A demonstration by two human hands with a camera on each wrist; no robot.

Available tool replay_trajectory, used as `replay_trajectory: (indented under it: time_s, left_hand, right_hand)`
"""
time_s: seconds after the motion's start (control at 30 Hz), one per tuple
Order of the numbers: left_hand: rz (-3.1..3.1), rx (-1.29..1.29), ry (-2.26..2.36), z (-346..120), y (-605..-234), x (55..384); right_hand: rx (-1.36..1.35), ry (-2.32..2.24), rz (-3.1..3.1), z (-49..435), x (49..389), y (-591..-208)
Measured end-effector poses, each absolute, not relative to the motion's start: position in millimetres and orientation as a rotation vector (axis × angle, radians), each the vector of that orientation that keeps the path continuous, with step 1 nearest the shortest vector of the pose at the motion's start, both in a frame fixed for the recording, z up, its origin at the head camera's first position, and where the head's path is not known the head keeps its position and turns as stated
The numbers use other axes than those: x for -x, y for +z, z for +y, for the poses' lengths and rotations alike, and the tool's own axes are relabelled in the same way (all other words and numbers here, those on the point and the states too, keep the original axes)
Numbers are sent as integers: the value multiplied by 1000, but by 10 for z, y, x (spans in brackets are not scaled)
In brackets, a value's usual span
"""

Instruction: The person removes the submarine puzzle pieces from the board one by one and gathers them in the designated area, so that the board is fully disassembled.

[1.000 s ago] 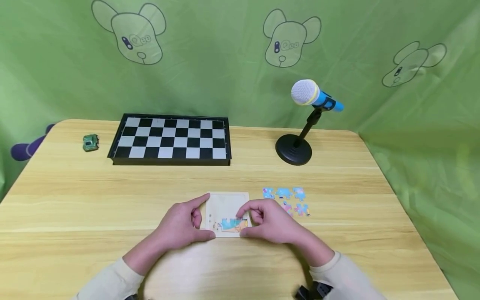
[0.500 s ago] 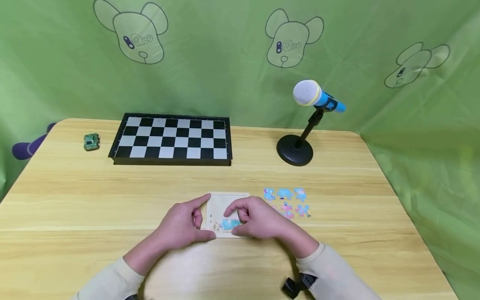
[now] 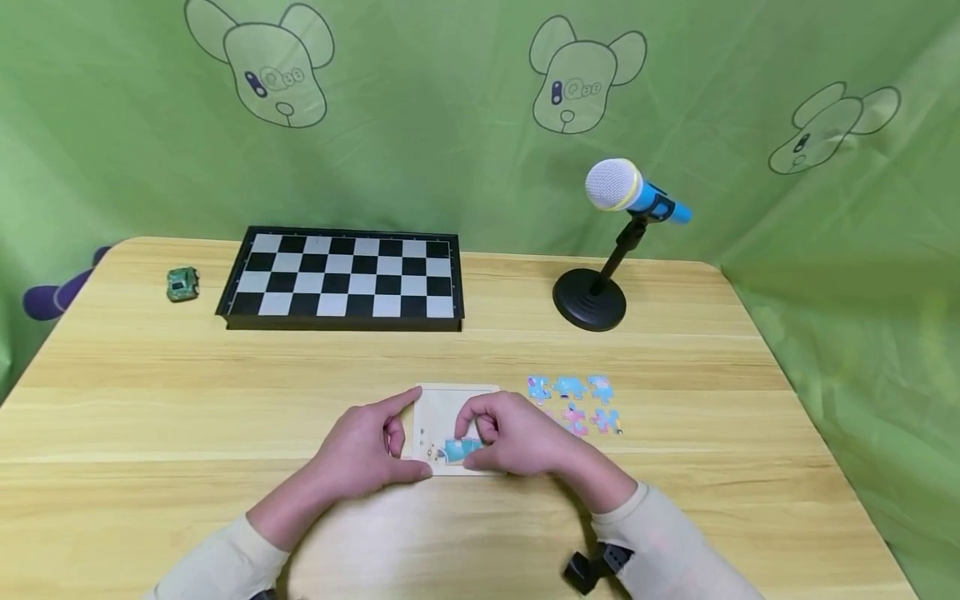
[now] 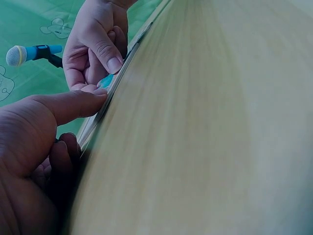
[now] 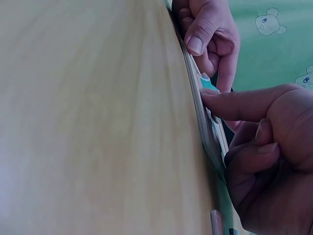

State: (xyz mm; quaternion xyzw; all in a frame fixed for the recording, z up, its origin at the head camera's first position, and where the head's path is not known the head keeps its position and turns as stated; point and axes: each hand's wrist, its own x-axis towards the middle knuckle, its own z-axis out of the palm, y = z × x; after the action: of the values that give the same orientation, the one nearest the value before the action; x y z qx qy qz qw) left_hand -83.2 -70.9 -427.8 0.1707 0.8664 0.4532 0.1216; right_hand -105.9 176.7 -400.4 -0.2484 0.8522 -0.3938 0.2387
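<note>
A small pale puzzle tray (image 3: 441,407) lies flat near the table's front, with turquoise jigsaw pieces (image 3: 456,451) set along its lower edge. My left hand (image 3: 365,447) holds the tray's left side, index finger at the top corner and thumb at the bottom corner. Over the lower row reaches my right hand (image 3: 521,437), its index finger and thumb at opposite edges of a jigsaw piece; the hand hides the row's right part. Turquoise also shows under the thumb in the right wrist view, where my right hand (image 5: 279,142) bends over the tray edge.
Several loose jigsaw pieces (image 3: 570,387) lie right of the tray, some partly behind my right hand. Farther back stand a folded chessboard (image 3: 345,277), a blue microphone (image 3: 637,196) on a black stand (image 3: 589,300), and a small green toy (image 3: 182,284). A green curtain (image 3: 465,125) hangs behind the table.
My right hand has shifted left along the lower row, from its right end toward its middle, and its index finger has moved slightly since. My left hand keeps its hold on the tray.
</note>
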Motion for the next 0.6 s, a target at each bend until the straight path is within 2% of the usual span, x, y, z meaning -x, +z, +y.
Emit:
replay_trajectory:
  time_s: [0.6]
  left_hand:
    - [2526, -500, 1320, -704, -4272, 828]
  right_hand:
    - [655, -1103, 2351, 1863, 1032, -3950]
